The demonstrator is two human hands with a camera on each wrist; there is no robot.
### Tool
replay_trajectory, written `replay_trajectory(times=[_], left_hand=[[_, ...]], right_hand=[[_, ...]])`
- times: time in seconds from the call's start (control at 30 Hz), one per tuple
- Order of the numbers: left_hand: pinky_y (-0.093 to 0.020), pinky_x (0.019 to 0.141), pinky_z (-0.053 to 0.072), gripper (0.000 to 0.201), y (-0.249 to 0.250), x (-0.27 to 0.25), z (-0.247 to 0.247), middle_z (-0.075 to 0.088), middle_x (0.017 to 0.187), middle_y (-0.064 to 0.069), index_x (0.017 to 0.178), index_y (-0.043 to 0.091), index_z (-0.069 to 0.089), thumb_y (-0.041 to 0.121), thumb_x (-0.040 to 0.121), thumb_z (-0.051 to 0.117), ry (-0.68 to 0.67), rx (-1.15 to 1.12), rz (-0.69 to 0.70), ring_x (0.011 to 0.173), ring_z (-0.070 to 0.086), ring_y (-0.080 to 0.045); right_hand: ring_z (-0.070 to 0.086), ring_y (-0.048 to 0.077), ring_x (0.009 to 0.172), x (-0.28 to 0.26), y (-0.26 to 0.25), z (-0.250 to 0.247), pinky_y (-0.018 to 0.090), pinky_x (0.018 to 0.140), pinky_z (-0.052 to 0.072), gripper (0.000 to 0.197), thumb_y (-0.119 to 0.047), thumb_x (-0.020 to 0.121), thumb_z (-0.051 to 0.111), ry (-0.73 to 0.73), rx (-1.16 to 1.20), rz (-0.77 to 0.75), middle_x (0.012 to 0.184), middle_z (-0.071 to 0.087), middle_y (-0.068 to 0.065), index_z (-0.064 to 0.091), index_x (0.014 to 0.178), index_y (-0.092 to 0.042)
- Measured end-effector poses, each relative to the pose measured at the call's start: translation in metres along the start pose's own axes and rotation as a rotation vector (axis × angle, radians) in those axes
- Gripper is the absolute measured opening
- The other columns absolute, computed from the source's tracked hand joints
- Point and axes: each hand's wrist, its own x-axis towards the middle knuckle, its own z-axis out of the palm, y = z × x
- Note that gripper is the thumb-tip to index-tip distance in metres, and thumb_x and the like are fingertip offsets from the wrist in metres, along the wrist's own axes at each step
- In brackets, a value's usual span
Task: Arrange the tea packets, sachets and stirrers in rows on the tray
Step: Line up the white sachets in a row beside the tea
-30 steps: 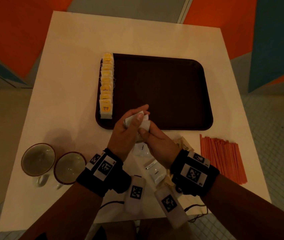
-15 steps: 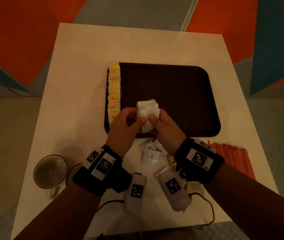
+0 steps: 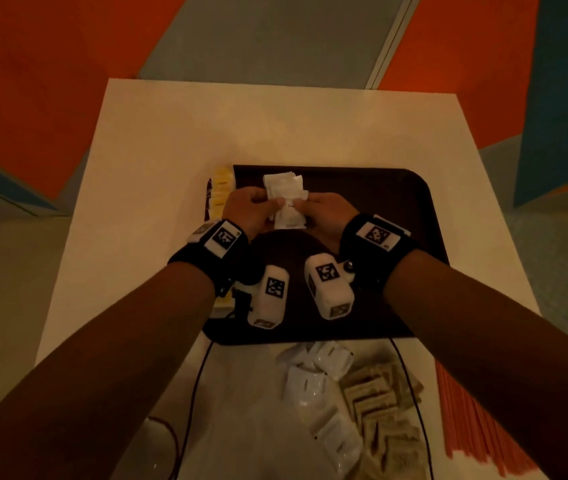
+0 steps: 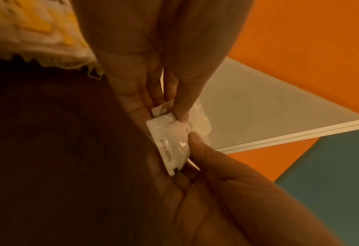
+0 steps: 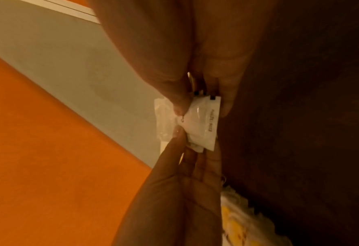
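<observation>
Both hands hold a small stack of white sachets (image 3: 286, 199) over the far left part of the dark brown tray (image 3: 379, 202). My left hand (image 3: 253, 209) pinches the stack's left side and my right hand (image 3: 324, 211) pinches its right side. The left wrist view shows the white sachets (image 4: 172, 141) between thumbs and fingers, as does the right wrist view, where the sachets (image 5: 197, 123) sit fanned. A row of yellow tea packets (image 3: 221, 192) lies along the tray's left edge, partly hidden by my left wrist.
On the white table (image 3: 157, 168) near me lie more white sachets (image 3: 313, 379), a heap of brown sachets (image 3: 383, 403) and a bundle of orange stirrers (image 3: 473, 420) at the right. A cup rim (image 3: 161, 431) shows at the lower left.
Both hands have carried the white sachets from the tray's near edge further over the tray, toward its far left. The view has tilted down and forward.
</observation>
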Motion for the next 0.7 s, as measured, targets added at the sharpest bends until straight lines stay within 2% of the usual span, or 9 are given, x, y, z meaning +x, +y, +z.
replay_trajectory(times=[0.1,0.2,0.3,0.37,0.47,0.53,0.6,0.63,0.7], left_hand=[[-0.047,0.079,0.056,0.025,0.000,0.027,0.003,0.066,0.104,-0.018,0.105,-0.001,0.064,0.015,0.087,0.060,0.027,0.205,0.036,0.094,0.064,-0.031],[-0.037,0.063,0.051,0.026,0.003,0.046,0.002,0.061,0.073,-0.012,0.071,0.006,0.063,0.023,0.089,0.057,0.045,0.530,0.130,0.072,0.059,-0.029],[-0.029,0.049,0.030,0.046,0.002,0.060,0.001,0.038,0.054,-0.004,0.049,0.013,0.040,0.025,0.093,0.050,0.065,0.705,0.160,0.050,0.037,-0.017],[-0.032,0.051,0.031,0.048,0.005,0.061,0.002,0.035,0.054,-0.005,0.050,0.012,0.036,0.026,0.095,0.045,0.079,0.765,0.151,0.049,0.033,-0.016],[-0.045,0.078,0.043,0.046,0.007,0.058,0.005,0.050,0.067,-0.018,0.058,0.001,0.047,0.022,0.098,0.038,0.071,0.878,0.165,0.067,0.050,-0.032],[-0.042,0.085,0.043,0.041,0.009,0.057,0.006,0.060,0.087,-0.025,0.068,-0.003,0.053,0.019,0.098,0.037,0.073,0.922,0.180,0.089,0.056,-0.038],[-0.040,0.087,0.042,0.033,0.008,0.055,0.007,0.061,0.105,-0.027,0.090,-0.008,0.060,0.016,0.097,0.038,0.059,0.967,0.180,0.101,0.056,-0.039],[-0.040,0.088,0.041,0.031,0.006,0.055,0.007,0.060,0.108,-0.027,0.097,-0.009,0.060,0.014,0.096,0.038,0.055,0.993,0.182,0.103,0.055,-0.038],[-0.041,0.089,0.042,0.028,0.005,0.051,0.007,0.060,0.109,-0.028,0.099,-0.010,0.060,0.009,0.094,0.039,0.046,0.994,0.181,0.104,0.055,-0.039]], right_hand=[[0.059,0.033,0.106,0.032,0.002,-0.002,0.039,0.091,0.049,0.030,-0.013,0.092,0.053,0.055,-0.121,0.038,0.122,0.060,0.020,0.058,0.118,0.001],[0.061,0.024,0.082,0.052,0.001,-0.001,0.033,0.075,0.049,0.029,-0.018,0.089,0.058,0.083,-0.274,-0.018,0.095,0.065,0.013,0.064,0.110,0.000],[0.046,0.011,0.055,0.061,-0.002,0.003,0.022,0.052,0.039,0.027,-0.021,0.088,0.059,0.128,-0.413,-0.063,0.060,0.051,0.002,0.062,0.064,-0.009],[0.042,0.010,0.049,0.066,-0.001,0.005,0.019,0.044,0.035,0.041,-0.022,0.087,0.060,0.159,-0.466,-0.085,0.053,0.043,0.001,0.045,0.050,-0.014],[0.036,0.010,0.044,0.068,0.001,0.006,0.020,0.040,0.030,0.048,-0.021,0.087,0.062,0.193,-0.501,-0.124,0.048,0.036,0.001,0.037,0.046,-0.014],[0.039,0.011,0.046,0.067,0.002,0.006,0.022,0.045,0.030,0.044,-0.021,0.086,0.063,0.191,-0.517,-0.137,0.050,0.042,0.003,0.043,0.047,-0.013],[0.058,0.017,0.064,0.066,0.004,0.006,0.025,0.059,0.044,0.017,-0.021,0.084,0.065,0.164,-0.513,-0.156,0.074,0.065,0.010,0.068,0.073,-0.008],[0.064,0.020,0.079,0.064,0.005,0.006,0.028,0.068,0.049,0.017,-0.021,0.082,0.067,0.165,-0.508,-0.162,0.090,0.070,0.011,0.071,0.092,-0.007],[0.064,0.021,0.095,0.062,0.008,0.005,0.032,0.082,0.052,0.032,-0.019,0.078,0.071,0.194,-0.493,-0.169,0.106,0.069,0.010,0.067,0.108,-0.010]])
